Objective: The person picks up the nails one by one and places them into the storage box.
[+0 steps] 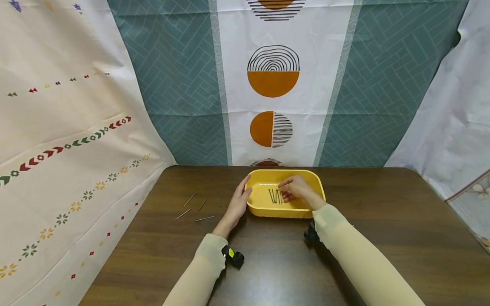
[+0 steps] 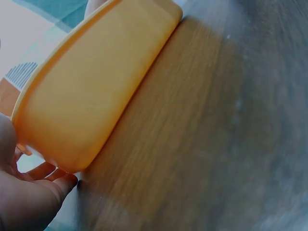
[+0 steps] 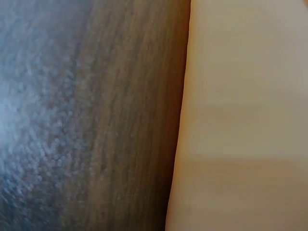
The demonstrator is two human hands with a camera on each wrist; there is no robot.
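Observation:
A yellow plastic tray [image 1: 283,213] stands on the table, and its long outer wall [image 2: 82,91] fills much of the left wrist view. My left hand [image 1: 238,203] holds the tray's left end, thumb at the rim and fingers against the outside of the corner. Inside the tray, thin metal nails [image 1: 271,196] lie roughly side by side. My right hand [image 1: 297,189] reaches in over the right side, its curled fingertips pinching the rightmost nail [image 1: 281,197]. In the right wrist view only the tray wall [image 3: 245,115] shows; the hand is out of that frame.
Several loose nails [image 1: 204,219] lie scattered on the brown wooden table [image 1: 268,263], left of the tray. A patterned curtain [image 1: 183,85] hangs behind the table's far edge, and a printed cream cloth [image 1: 76,170] runs along the left side.

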